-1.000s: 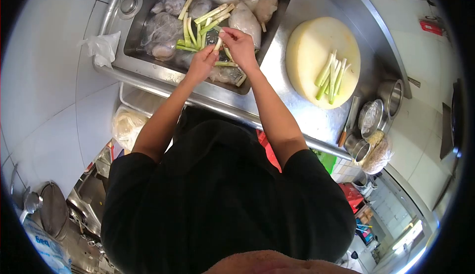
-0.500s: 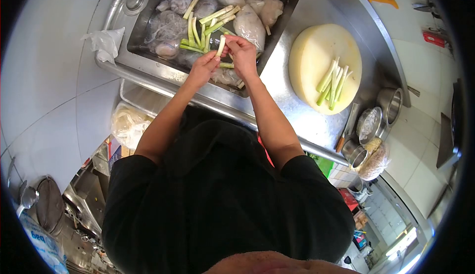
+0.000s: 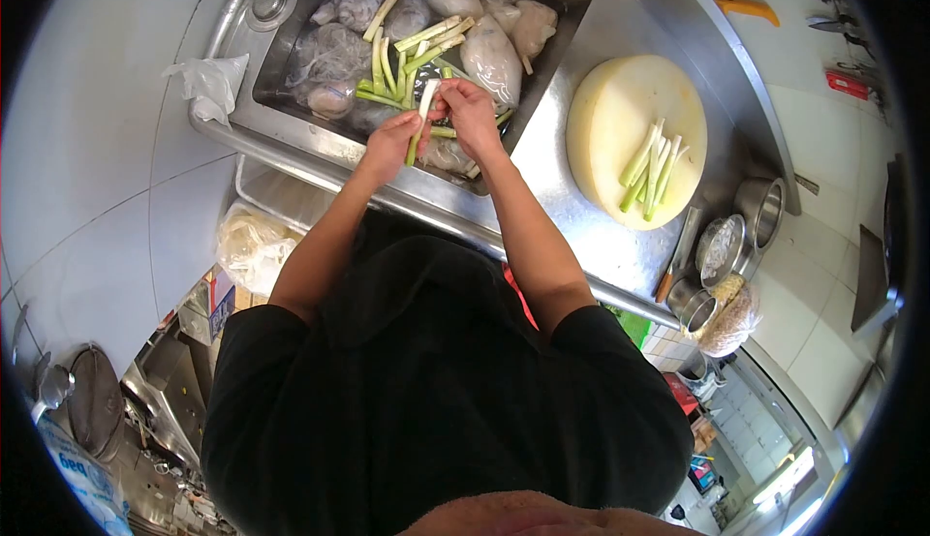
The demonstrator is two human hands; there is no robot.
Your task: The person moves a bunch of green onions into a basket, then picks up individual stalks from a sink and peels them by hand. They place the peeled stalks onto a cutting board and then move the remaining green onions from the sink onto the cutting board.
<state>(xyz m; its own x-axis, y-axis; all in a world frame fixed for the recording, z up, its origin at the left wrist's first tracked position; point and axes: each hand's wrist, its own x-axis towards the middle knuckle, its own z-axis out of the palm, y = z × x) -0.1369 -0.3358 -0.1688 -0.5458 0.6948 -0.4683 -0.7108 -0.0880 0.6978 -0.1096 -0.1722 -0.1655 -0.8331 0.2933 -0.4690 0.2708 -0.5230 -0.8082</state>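
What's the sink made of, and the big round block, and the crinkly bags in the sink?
Sink: probably stainless steel, because its grey rim shines. Round chopping block: perhaps plastic, smooth and cream-coloured, with no clear wood grain. Bags: likely thin plastic; they're shiny, wrinkled and see-through.

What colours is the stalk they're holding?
The stalk is white at one end, green at the other, in the head view.

Green stalk end (image 3: 412,153) newly visible

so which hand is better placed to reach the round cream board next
Likely the right hand: it is nearer the round cream board, while the left hand grips the green and white stalk.
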